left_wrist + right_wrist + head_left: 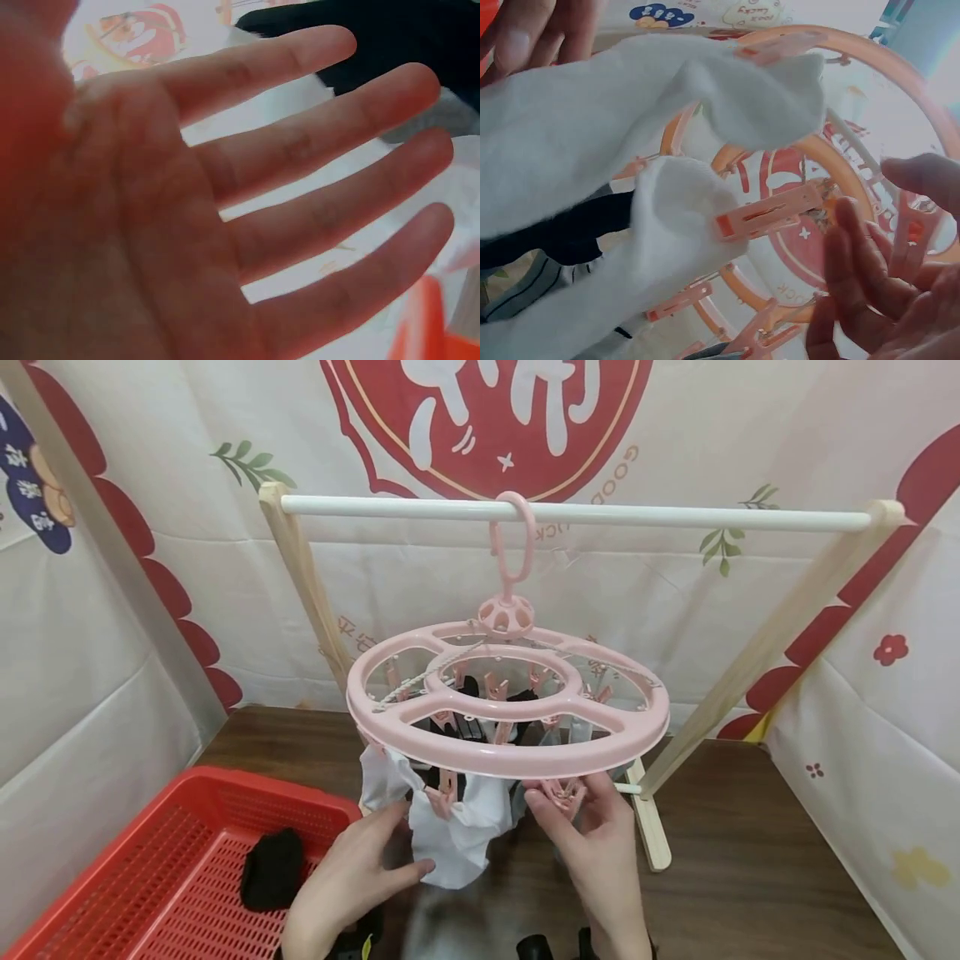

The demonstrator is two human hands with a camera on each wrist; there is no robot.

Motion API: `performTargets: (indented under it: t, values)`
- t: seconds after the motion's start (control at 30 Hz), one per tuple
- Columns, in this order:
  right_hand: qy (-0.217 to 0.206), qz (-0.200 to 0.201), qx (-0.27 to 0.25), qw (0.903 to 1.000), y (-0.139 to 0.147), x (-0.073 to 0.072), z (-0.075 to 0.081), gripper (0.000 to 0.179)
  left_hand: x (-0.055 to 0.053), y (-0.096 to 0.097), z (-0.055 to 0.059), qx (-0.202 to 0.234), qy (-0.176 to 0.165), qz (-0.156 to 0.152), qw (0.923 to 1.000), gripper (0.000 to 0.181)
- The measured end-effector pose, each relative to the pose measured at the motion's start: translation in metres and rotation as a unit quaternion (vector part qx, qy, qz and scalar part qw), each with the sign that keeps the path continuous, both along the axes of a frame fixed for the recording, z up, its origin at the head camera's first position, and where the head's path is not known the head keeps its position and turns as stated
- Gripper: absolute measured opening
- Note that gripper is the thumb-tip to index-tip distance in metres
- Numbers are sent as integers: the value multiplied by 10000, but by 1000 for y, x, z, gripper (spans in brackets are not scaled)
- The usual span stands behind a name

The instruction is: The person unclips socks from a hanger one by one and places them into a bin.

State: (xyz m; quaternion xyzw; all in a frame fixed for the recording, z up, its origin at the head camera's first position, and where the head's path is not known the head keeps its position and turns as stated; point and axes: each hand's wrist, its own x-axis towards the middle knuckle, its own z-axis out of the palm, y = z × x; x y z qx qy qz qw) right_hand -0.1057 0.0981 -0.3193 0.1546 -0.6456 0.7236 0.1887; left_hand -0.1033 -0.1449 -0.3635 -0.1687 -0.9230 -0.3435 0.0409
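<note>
A round pink drying hanger [517, 762] hangs in front of me, with several socks clipped to its clothespins. My left hand [352, 868] is beside a white sock [450, 852] at the hanger's near edge; in the left wrist view its fingers [322, 150] are straight and spread. A pink clothespin [769, 214] clips that sock at its top. Under the near right rim is my right hand [603, 843], thumb and fingers apart on either side of a clothespin [911, 236] that carries no sock. Black socks farther in are partly hidden by the ring.
The hanger's hook [517, 539] loops over a white rod [675, 516] on a wooden stand [765, 647]. At the left, a red basket [225, 777] holds a black bundle of cloth [272, 870]. Printed fabric walls [862, 718] enclose the brown tabletop [765, 860].
</note>
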Motion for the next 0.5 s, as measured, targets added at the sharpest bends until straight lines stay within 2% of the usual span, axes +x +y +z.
performTargets:
  t: [0.1,0.17,0.3,0.5]
  values:
    - [-249,190,679,9972,2,-5,-3,21,-5,3,-4,-27,210,-132,9997,29]
    - [-386,310,1200,9915,3,-8,-6,21,-7,5,-6,-77,306,-166,9994,22]
    - [-488,661,1986,9766,2,-13,-12,31,-10,11,-11,-237,566,-118,9980,11]
    - [-684,897,2320,9662,-4,-13,-15,38,-13,23,-16,-355,1039,-153,9938,14]
